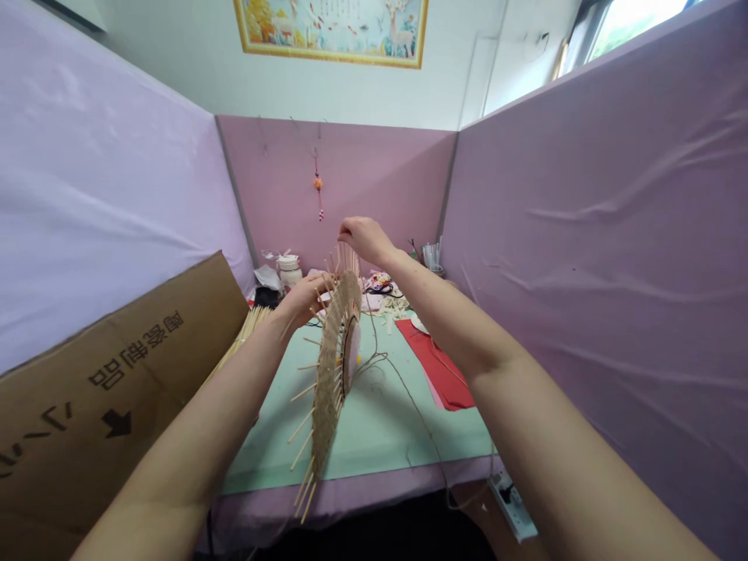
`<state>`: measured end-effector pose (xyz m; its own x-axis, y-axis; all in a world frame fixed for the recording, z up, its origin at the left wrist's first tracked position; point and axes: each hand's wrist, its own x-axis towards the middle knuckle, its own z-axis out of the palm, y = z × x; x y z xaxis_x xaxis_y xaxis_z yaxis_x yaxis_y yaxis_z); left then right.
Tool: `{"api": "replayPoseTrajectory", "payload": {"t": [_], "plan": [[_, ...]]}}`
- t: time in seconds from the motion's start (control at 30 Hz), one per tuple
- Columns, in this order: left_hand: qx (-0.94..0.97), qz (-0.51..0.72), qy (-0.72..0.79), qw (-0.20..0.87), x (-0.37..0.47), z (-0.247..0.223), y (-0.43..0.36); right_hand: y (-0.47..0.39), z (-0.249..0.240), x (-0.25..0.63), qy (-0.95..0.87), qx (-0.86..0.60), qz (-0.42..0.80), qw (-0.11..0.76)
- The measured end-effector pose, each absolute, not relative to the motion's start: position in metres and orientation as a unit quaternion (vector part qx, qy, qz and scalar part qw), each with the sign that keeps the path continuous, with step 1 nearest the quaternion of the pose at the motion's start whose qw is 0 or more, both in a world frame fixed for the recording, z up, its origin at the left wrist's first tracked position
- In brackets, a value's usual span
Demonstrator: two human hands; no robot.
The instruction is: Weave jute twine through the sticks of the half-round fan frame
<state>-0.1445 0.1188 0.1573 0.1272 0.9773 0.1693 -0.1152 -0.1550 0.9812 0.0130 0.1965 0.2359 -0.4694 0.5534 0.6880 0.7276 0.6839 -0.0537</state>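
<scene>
A round woven twine disc [330, 382] with thin wooden sticks poking out all around its rim stands on edge, seen nearly side-on. Its inner side carries a pale round centre [351, 354]. My left hand [307, 298] grips the disc's upper left edge among the sticks. Above the top edge, my right hand [363, 236] is closed in a pinch at the stick tips; what lies between its fingers is too small to make out. Loose twine [403, 382] runs from near the disc across the table and over the front edge.
A cardboard box [117, 397] stands left, with a bundle of sticks [248, 323] beside it. Red paper [447, 374] lies right on the green table mat [386, 448]. A white jug [289, 271] and scraps [394, 308] sit behind. A power strip [514, 506] is at lower right.
</scene>
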Motion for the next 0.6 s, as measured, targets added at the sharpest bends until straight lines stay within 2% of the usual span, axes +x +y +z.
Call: {"api": "replayPoseTrajectory", "payload": {"t": [0.13, 0.27, 0.4, 0.6], "plan": [[0.541, 0.521, 0.392, 0.532, -0.145, 0.157, 0.119, 0.192, 0.216, 0.017, -0.819, -0.468, -0.100, 0.315], [0.566, 0.507, 0.401, 0.511, -0.143, 0.159, 0.117, 0.186, 0.183, 0.020, -0.776, -0.548, -0.005, 0.312], [0.585, 0.518, 0.395, 0.484, -0.138, 0.162, 0.113, 0.191, 0.158, 0.016, -0.758, -0.567, 0.069, 0.315], [0.582, 0.543, 0.395, 0.459, -0.138, 0.164, 0.119, 0.203, 0.142, 0.010, -0.730, -0.549, 0.162, 0.374]]}}
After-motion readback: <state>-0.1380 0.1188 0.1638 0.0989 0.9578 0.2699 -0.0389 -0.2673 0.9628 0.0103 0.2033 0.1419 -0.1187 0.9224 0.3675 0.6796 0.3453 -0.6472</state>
